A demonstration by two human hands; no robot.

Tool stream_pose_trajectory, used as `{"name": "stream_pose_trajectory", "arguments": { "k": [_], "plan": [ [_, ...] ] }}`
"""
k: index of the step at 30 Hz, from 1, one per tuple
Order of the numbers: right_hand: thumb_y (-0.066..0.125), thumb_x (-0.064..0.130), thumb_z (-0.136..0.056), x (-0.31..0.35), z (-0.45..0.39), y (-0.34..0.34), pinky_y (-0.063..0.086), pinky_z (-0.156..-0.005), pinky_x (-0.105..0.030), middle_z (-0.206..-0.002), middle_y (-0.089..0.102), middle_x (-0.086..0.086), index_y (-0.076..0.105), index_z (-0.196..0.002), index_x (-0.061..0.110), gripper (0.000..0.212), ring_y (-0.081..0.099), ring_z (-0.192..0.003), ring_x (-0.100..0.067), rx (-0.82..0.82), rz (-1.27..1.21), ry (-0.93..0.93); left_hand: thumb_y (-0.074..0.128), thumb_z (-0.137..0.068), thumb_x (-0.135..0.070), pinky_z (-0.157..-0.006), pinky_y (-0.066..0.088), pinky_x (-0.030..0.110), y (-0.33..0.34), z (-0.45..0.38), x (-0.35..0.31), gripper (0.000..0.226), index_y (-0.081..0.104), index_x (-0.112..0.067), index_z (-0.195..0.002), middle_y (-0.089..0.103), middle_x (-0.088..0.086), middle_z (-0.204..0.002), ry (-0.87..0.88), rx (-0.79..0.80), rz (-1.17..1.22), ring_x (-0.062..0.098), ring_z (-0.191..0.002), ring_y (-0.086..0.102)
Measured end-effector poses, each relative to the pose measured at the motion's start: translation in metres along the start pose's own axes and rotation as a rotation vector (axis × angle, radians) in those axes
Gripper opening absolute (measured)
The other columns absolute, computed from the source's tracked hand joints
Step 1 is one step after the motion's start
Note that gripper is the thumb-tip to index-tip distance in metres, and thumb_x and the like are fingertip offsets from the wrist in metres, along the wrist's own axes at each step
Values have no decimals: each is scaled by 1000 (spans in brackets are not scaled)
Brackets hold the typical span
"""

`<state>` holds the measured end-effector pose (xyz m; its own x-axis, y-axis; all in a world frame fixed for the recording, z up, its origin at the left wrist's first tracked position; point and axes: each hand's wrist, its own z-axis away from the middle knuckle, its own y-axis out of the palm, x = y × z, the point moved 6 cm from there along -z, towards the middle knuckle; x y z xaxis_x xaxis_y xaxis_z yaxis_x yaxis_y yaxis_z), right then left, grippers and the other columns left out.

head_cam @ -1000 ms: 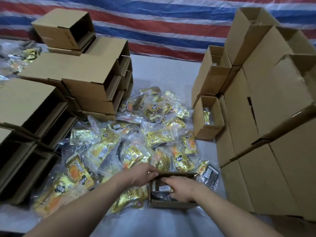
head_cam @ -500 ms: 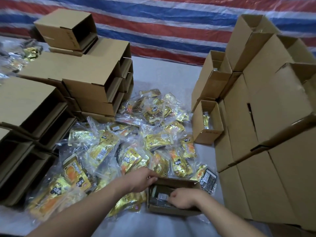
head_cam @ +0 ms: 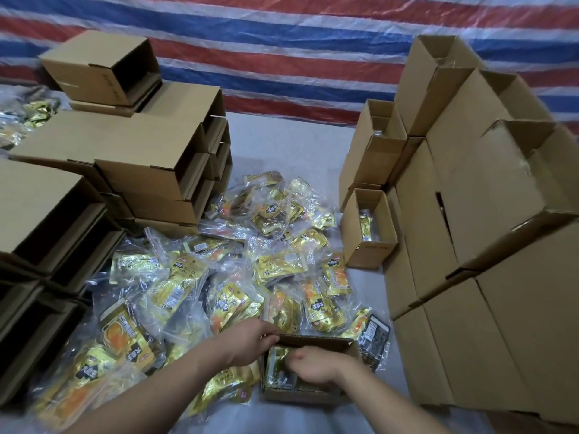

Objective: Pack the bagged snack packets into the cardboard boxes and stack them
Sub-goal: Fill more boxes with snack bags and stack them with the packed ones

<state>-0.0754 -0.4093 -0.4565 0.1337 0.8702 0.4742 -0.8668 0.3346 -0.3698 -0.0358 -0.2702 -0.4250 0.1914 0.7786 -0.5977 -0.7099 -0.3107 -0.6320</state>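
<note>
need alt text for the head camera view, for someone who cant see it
A person's right hand reaches into a small open brown cardboard box holding a bagged snack packet, while the left hand grips the box's far left corner. Behind lies a heap of gold snack packets in clear bags, with open-ended cardboard boxes stacked left and tall brown cartons right.

We see plain brown cardboard boxes (head_cam: pixel 150 180) all around, dark inside where they gape open. The snack packets (head_cam: pixel 275 267) are shiny gold and yellow with orange patches and black labels, inside clear bags. One packet (head_cam: pixel 374 335) is mostly black. The tarp (head_cam: pixel 282 57) behind has red, white and blue stripes, and the surface (head_cam: pixel 288 145) is pale grey.
</note>
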Motion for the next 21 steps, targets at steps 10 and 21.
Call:
{"name": "stream_pose_trajectory", "arguments": {
  "k": [10,21],
  "plan": [
    [50,43,-95,2,34,-22,46,-65,-29,-81,63,9,68,-91,21,29,56,-66,-6,-144,-45,-123,44,-105,-34,-82,52,38,2,1,3,29,65,-27,-123,69,0,-102,-37,-9,4,17,-85,62],
    [54,27,-98,-52,55,-58,48,-81,-20,-115,61,12,62,-119,36,24,61,-101,-6,-333,139,1,41,-105,-38,-72,39,27,-1,4,-1,29,63,-30,-123,65,-2,-105,-85,5,48,16,-95,62]
  ]
}}
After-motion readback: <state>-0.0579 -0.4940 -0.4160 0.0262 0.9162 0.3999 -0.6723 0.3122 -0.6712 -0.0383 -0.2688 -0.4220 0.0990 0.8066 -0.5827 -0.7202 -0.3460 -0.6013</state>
